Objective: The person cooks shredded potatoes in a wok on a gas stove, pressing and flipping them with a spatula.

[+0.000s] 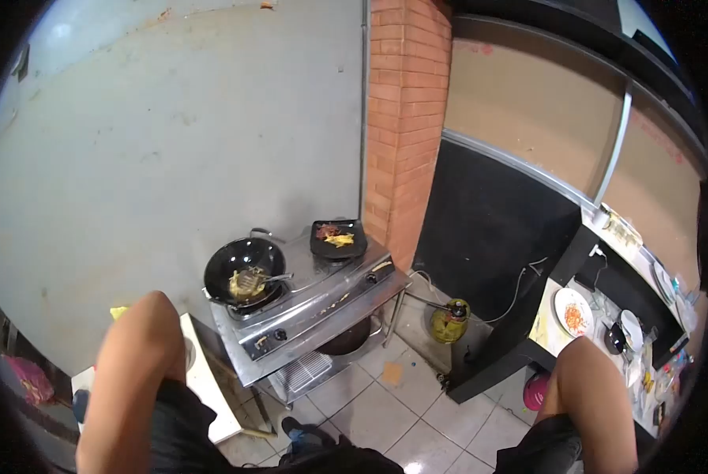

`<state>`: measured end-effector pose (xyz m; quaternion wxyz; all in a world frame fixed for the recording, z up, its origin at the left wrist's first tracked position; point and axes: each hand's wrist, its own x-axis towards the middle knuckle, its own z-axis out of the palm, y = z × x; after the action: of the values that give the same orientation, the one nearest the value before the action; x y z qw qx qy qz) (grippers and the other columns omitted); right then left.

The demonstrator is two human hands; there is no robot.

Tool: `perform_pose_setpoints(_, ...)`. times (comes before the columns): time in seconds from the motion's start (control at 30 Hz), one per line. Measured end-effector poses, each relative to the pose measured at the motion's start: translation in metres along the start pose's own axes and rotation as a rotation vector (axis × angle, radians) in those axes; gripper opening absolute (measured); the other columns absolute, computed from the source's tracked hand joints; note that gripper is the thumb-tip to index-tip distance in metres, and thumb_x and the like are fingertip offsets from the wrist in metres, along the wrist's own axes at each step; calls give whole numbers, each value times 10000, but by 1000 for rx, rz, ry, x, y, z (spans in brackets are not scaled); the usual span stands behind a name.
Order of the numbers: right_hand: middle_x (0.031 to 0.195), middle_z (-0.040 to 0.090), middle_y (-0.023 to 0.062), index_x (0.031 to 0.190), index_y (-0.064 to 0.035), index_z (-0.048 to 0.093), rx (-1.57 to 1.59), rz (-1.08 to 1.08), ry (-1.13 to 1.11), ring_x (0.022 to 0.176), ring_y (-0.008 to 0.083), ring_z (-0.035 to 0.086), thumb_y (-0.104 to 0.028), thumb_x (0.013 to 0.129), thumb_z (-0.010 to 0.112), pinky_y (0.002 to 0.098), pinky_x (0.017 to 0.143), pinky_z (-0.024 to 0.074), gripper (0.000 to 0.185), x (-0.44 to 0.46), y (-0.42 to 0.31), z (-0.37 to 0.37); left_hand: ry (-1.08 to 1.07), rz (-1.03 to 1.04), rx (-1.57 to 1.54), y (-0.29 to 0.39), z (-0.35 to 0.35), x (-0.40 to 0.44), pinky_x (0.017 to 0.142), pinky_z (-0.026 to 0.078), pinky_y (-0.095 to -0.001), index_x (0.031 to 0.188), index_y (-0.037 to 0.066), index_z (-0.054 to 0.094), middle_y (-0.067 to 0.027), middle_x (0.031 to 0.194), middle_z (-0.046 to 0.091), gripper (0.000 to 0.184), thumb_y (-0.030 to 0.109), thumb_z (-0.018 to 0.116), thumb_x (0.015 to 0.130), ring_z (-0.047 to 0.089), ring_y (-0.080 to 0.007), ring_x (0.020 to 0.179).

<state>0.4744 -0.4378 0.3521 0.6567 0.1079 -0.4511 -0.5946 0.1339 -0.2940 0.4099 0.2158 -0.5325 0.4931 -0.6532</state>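
Both of my arms are bent, with the left elbow (pixel 155 308) at the lower left and the right elbow (pixel 583 355) at the lower right. My forearms run out of the bottom of the picture, so neither hand shows. Ahead stands a two-burner gas stove (pixel 322 304). On its left burner sits a black wok (pixel 231 257) holding a slotted metal spatula (pixel 253 278) and some pale yellow food. A square black pan (pixel 352 250) on the right burner has red and yellow strips of food in it.
A green gas cylinder (pixel 448 322) stands on the floor right of the stove. On the right counter are a white plate (pixel 560 310) with orange shreds, bowls and clutter. A white-topped table (pixel 212 395) is at left, and a brick pillar (pixel 405 118) rises behind.
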Motion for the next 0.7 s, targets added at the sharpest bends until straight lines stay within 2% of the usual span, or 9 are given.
perform_pose_setpoints(0.1, 1480, 447, -42, 1447, -411, 418, 3, 84, -21, 1235, 135, 536, -553, 1044, 363, 367, 799, 514, 431, -2, -1, -8, -12, -67, 43, 25, 13, 14, 1250, 186, -458, 1572, 225, 329, -127, 1595, 377, 611, 457, 514, 1038, 302, -377, 1482)
perform_pose_setpoints(0.17, 1484, 446, -44, 1450, -416, 417, 6, 124, -20, 1238, 134, 537, -554, 1044, 363, 367, 797, 515, 433, -10, -1, -12, 287, -324, 52, 74, -22, -48, 1079, 336, -675, 1502, 269, 401, -262, 1582, 287, 679, 680, 407, 961, 315, -555, 1385)
perform_pose_setpoints(0.2, 1486, 445, -45, 1452, -418, 416, 7, 141, -16, 1240, 133, 538, -555, 1044, 364, 367, 796, 516, 434, -14, -4, -16, 223, -591, 51, 93, -37, -83, 1064, 347, -667, 1511, 271, 397, -222, 1589, 276, 662, 620, 479, 955, 369, -540, 1343)
perform_pose_setpoints(0.27, 1488, 445, -46, 1454, -421, 415, 5, 201, -19, 1241, 133, 538, -555, 1044, 364, 367, 795, 516, 435, -63, -28, -15, 122, -1212, 640, 160, -51, -144, 1074, 380, -609, 1511, 250, 358, -225, 1534, 344, 676, 596, 527, 955, 471, -489, 1292)
perform_pose_setpoints(0.33, 1165, 555, 237, 1250, 42, 506, -306, 1008, -680, 1059, 310, 593, -506, 927, 524, 456, 927, 486, 636, -139, -44, -132, 44, -1412, 700, 211, -56, -190, 1072, 410, -508, 1464, 171, 353, -218, 1474, 396, 641, 550, 529, 977, 561, -375, 1233)
perform_pose_setpoints(0.37, 1091, 613, 231, 1187, 45, 521, 117, 1330, -328, 892, 297, 650, -441, 1010, 503, 403, 785, 536, 517, -182, -55, -55, 136, -1602, 718, 234, -54, -201, 1060, 410, -478, 1439, 140, 361, -212, 1452, 408, 566, 466, 524, 1007, 573, -343, 1220)
perform_pose_setpoints(0.47, 1068, 623, 138, 1277, -2, 533, 206, 1930, -666, 940, 207, 622, -388, 1004, 552, 371, 878, 511, 473, -272, -126, -46, -15, -1828, 806, 275, -77, -218, 1046, 414, -448, 1411, 44, 377, -173, 1404, 422, 468, 266, 515, 1022, 573, -304, 1183)
perform_pose_setpoints(0.53, 1060, 632, 81, 1315, -15, 515, 402, 2054, -827, 924, 159, 616, -213, 1004, 588, 305, 888, 486, 376, -313, -163, -26, -3, -1864, 874, 281, -93, -224, 1020, 432, -411, 1365, 28, 430, -147, 1352, 455, 382, 131, 525, 1009, 577, -261, 1141)
perform_pose_setpoints(0.7, 1030, 641, 72, 1371, -53, 467, 668, 2298, -933, 887, 132, 620, -196, 1030, 571, 270, 821, 487, 384, -405, -224, -6, 124, -2011, 1020, 308, -120, -249, 962, 460, -343, 1264, 21, 495, -104, 1233, 519, 261, 69, 517, 1009, 593, -179, 1041)
